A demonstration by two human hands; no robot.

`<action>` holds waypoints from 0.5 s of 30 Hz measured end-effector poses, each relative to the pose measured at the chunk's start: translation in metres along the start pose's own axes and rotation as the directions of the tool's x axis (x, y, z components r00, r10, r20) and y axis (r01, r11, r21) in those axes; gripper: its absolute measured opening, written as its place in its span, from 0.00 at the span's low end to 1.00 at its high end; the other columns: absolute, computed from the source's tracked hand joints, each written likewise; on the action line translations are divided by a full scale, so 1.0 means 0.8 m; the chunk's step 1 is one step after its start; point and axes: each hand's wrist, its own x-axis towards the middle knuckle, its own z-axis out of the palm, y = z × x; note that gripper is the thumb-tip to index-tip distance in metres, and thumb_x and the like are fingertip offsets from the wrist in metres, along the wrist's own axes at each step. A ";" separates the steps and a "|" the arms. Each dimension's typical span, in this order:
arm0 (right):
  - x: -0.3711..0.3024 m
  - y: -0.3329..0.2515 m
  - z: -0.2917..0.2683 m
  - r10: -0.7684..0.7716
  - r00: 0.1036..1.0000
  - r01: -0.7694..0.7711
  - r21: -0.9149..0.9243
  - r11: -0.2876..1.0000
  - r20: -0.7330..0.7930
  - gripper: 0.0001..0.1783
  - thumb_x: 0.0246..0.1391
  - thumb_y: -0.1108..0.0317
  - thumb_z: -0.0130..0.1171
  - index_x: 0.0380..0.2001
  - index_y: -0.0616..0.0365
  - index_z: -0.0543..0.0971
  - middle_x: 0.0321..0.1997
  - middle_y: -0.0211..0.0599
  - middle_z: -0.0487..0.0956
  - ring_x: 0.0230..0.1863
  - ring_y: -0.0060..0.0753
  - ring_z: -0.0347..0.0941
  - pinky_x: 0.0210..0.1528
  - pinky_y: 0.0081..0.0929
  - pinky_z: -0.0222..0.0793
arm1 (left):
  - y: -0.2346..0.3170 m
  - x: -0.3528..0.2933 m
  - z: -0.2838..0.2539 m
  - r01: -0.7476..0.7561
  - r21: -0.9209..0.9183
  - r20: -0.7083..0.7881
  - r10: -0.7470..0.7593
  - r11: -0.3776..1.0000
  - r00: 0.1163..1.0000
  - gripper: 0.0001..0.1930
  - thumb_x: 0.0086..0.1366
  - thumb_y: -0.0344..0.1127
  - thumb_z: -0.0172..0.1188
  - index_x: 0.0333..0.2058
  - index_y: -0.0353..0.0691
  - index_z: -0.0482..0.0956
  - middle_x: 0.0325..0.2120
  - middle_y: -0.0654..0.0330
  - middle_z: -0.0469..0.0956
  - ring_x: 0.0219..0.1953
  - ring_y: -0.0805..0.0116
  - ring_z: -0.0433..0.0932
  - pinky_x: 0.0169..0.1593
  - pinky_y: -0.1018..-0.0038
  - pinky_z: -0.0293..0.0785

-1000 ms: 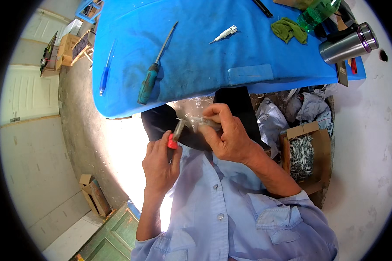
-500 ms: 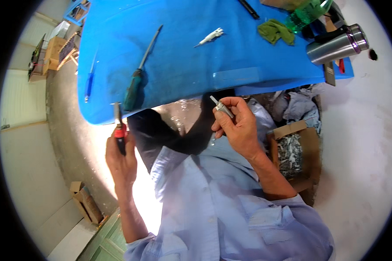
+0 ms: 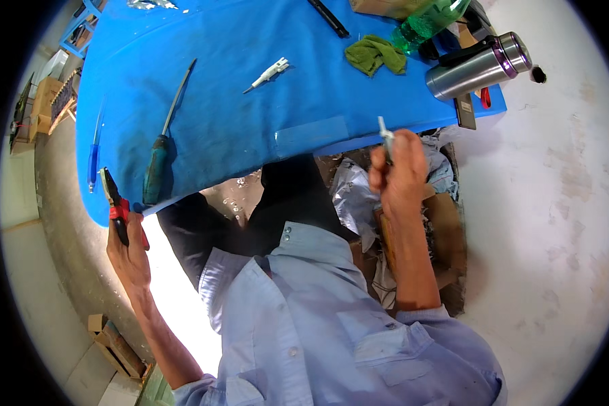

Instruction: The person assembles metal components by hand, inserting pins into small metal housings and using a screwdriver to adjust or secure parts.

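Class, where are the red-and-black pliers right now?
In the head view, the pliers are at left in the left hand, their head appearing between the blue-handled screwdriver and the teal-handled screwdriver.

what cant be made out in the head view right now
Head view:
- Small metal part: lower end hidden by the right grip, which is blurred.
- Pliers: handles partly covered by the left grip.
- Green bottle: cut off by the top edge.
- Cardboard box: contents largely hidden by the right forearm.
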 end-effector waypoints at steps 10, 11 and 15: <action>0.020 0.008 -0.023 -0.005 0.993 -0.016 -0.183 0.983 -0.115 0.13 0.72 0.59 0.51 0.45 0.59 0.69 0.24 0.31 0.74 0.15 0.19 0.65 0.14 0.18 0.57 | -0.023 0.006 0.003 0.159 0.020 0.050 -0.160 0.987 0.986 0.29 0.71 0.58 0.52 0.54 0.36 0.80 0.38 0.51 0.85 0.43 0.62 0.81 0.49 0.61 0.74; 0.020 0.008 -0.029 -0.005 0.991 -0.014 -0.144 0.989 -0.135 0.13 0.72 0.59 0.51 0.45 0.59 0.69 0.24 0.31 0.74 0.15 0.19 0.65 0.14 0.18 0.57 | -0.017 0.006 0.001 0.152 0.030 0.054 -0.154 0.988 0.987 0.29 0.71 0.58 0.52 0.54 0.36 0.80 0.38 0.52 0.84 0.42 0.63 0.81 0.48 0.62 0.74; 0.024 0.003 -0.026 -0.062 0.991 0.035 -0.210 0.977 -0.122 0.14 0.72 0.59 0.51 0.46 0.61 0.70 0.24 0.32 0.75 0.16 0.19 0.66 0.14 0.19 0.57 | -0.022 0.003 0.008 0.139 0.037 0.017 -0.139 0.990 0.990 0.28 0.71 0.58 0.52 0.53 0.37 0.79 0.35 0.52 0.84 0.37 0.66 0.81 0.45 0.65 0.74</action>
